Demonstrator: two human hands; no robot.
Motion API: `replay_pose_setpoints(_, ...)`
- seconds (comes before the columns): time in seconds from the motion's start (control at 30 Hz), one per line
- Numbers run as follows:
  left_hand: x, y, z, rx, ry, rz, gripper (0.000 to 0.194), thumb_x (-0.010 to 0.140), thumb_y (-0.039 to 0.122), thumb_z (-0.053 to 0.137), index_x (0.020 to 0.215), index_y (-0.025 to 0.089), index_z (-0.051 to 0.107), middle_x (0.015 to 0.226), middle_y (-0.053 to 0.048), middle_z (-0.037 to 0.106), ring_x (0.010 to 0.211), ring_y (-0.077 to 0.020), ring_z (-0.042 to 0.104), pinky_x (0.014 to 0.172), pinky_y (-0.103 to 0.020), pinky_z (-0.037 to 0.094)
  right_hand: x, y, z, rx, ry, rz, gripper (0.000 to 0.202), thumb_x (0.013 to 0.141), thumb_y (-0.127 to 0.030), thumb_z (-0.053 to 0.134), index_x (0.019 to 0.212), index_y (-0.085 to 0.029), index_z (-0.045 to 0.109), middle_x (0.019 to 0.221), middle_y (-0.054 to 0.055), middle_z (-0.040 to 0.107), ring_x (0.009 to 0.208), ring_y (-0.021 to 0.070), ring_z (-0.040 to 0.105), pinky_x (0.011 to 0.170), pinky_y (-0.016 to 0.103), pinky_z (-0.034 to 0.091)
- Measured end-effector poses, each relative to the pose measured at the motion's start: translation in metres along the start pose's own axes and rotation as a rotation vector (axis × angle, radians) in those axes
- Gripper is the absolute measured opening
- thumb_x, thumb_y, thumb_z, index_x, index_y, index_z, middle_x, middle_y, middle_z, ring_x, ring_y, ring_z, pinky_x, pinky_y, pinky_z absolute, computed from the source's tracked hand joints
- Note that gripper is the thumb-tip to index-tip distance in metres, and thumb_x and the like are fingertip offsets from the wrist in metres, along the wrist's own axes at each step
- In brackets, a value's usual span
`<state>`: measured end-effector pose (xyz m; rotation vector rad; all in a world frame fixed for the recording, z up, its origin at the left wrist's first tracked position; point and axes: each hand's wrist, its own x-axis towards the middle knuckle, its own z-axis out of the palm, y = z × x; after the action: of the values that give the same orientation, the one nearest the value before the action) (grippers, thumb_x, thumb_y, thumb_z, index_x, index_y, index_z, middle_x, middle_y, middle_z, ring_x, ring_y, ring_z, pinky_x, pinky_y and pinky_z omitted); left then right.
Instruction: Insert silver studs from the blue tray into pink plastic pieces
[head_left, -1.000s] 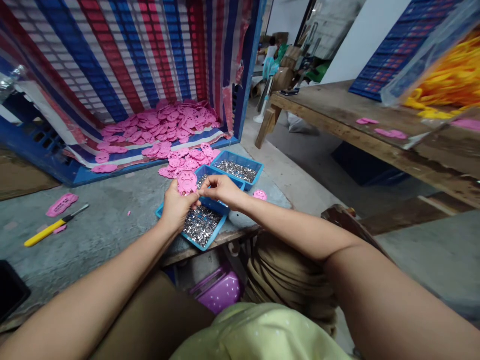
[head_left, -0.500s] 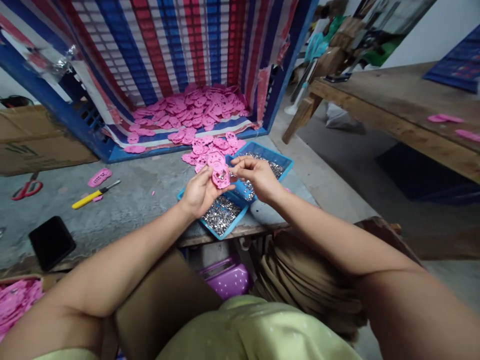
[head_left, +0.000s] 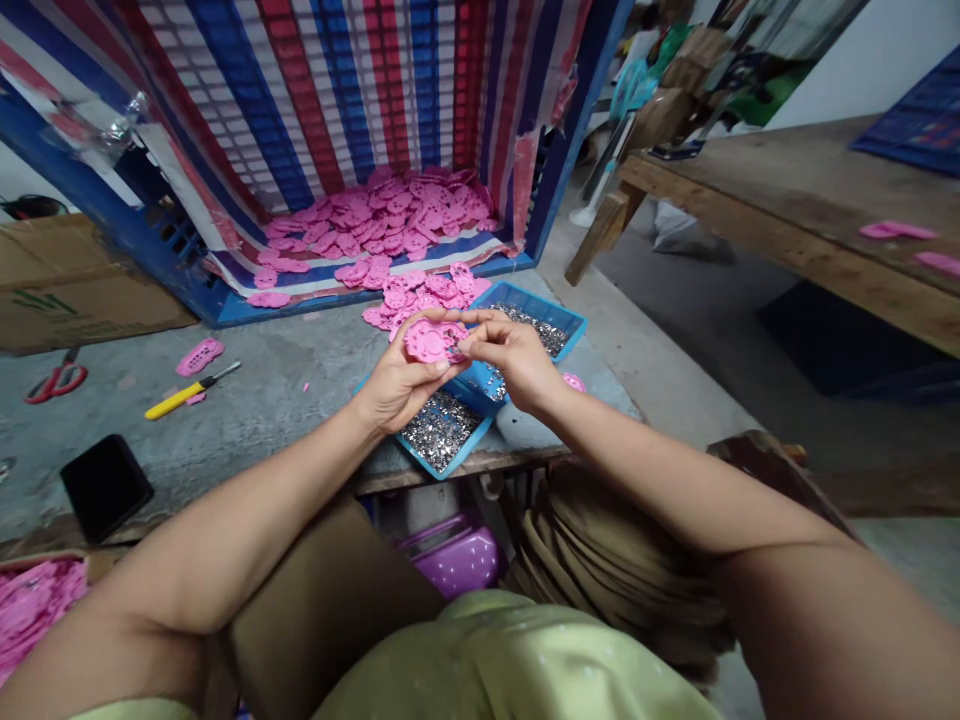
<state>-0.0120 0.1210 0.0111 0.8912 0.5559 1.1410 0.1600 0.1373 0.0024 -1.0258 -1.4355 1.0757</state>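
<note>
My left hand (head_left: pixel 397 388) is closed round a flat pink plastic piece (head_left: pixel 429 342) with cut-out holes, held above the bench. The fingertips of my right hand (head_left: pixel 519 362) are pinched together against the right end of that piece; whatever may be between them is too small to make out. Below and behind the hands are blue trays: a near tray (head_left: pixel 459 465) and a far tray (head_left: pixel 574 322), both with many small shiny metal parts. A loose heap of similar pink pieces (head_left: pixel 442 288) lies just beyond the held one.
A blue crate (head_left: pixel 536 235) on its side, lined with striped cloth, holds a large pink pile (head_left: pixel 405 210). On the left lie red-handled scissors (head_left: pixel 56 383), a yellow-handled screwdriver (head_left: pixel 176 400) and a black phone (head_left: pixel 105 487). A wooden table (head_left: pixel 750 190) stands at right.
The pink piece has turned from upright to sideways in my left hand. My right fingertips have moved in from beside it and now touch its right end.
</note>
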Motion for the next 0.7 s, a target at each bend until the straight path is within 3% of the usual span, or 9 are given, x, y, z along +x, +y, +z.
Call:
replay_pose_setpoints(0.33, -0.001, -0.004, 0.003, 0.051, -0.036, 0.049, 0.06, 0.061, 0.008, 0.087, 0.113, 0.025, 0.062, 0.142, -0.006, 0.058, 0.134, -0.029, 0.056, 0.104, -0.04, 0.057, 0.001, 0.006, 0.003, 0.055, 0.043, 0.006, 0.01, 0.069, -0.022, 0.074, 0.063, -0.019, 0.067, 0.113, 0.008, 0.066, 0.123, 0.0287, 0.055, 0.115, 0.049, 0.036)
replay_pose_setpoints(0.7, 0.0, -0.013, 0.001, 0.133, -0.034, 0.181, 0.053, 0.064, 0.017, 0.092, 0.11, 0.026, 0.066, 0.14, -0.004, 0.063, 0.136, -0.0262, 0.055, 0.117, -0.04, 0.042, -0.001, 0.008, 0.009, 0.135, 0.084, 0.018, 0.014, 0.064, -0.029, 0.076, 0.061, -0.019, 0.066, 0.11, 0.008, 0.065, 0.116, 0.0283, 0.058, 0.111, 0.048, 0.039)
